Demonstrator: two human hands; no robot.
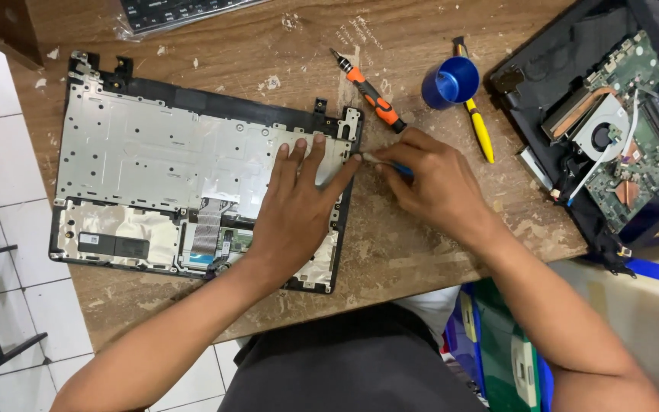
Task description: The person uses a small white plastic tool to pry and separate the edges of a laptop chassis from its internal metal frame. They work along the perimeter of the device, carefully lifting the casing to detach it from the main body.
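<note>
- A laptop palmrest cover (192, 160) is seen lying underside up on the tabletop (436, 244), its long axis running from 9 to 3 o'clock; its silver metal backing plate faces the camera; one such cover is counted.
- The cover's right edge is met at about 3 o'clock by the tip of a small blue-handled tool (390, 165); the tool's long axis is laid roughly from 3 to 9 o'clock, pointing into the cover's upper right corner; one such tool is counted in hand.
- The right hand (436, 183) is closed in a pinch around that tool; the contact point lies at 9 o'clock from this hand, just beside its fingertips.
- The left hand (299, 206) is pressed flat on the cover's right part, fingers spread and extended toward 12 o'clock, gripping nothing; its index fingertip is nearly touching the tool tip; of the two hands, the right is the nearer to the edge being worked, the left being placed on the plate itself.
- At 12 o'clock from the right hand, an orange-and-black screwdriver (368, 91) is laid diagonally; at 1 o'clock a blue cup (450, 81) and a yellow-handled tool (479, 126) are found, so three hand tools are counted in all.
- At 3 o'clock, well apart, an opened laptop base (612, 130) with one fan visible is placed; at 11 o'clock, a keyboard (177, 11) in a plastic wrap is partly seen.
</note>
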